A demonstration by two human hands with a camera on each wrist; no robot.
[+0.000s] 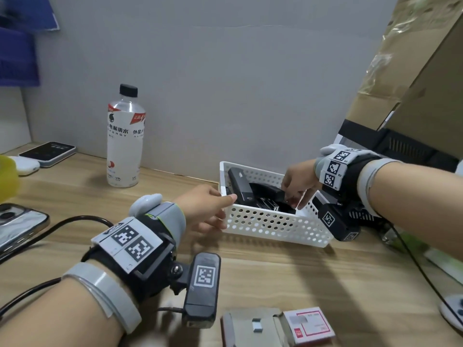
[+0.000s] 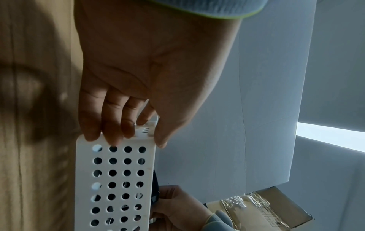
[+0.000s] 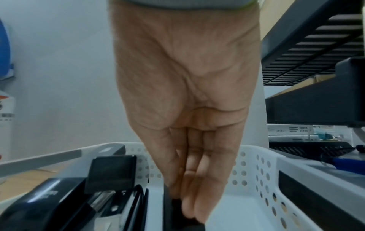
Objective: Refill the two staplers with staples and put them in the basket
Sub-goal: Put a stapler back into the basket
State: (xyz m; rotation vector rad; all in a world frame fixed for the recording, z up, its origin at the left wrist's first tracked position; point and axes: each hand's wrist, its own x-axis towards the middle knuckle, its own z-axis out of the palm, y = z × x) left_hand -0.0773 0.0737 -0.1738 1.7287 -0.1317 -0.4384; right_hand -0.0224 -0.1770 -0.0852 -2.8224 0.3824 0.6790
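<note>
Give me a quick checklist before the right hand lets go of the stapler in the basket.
1. Left hand steadies basket at its corner: ok.
2. Right hand inside basket, fingers on black stapler: ok.
3. Stapler lies fully flat: cannot tell.
4. Other stapler in basket: ok, leaning on the back wall.
5. Both staplers refilled: cannot tell.
6. Staple box out of the way on desk: ok.

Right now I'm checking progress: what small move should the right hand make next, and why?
Probably let go and lift out: the right hand pinches a black stapler already low inside the white basket, which the left hand steadies by its corner.
</note>
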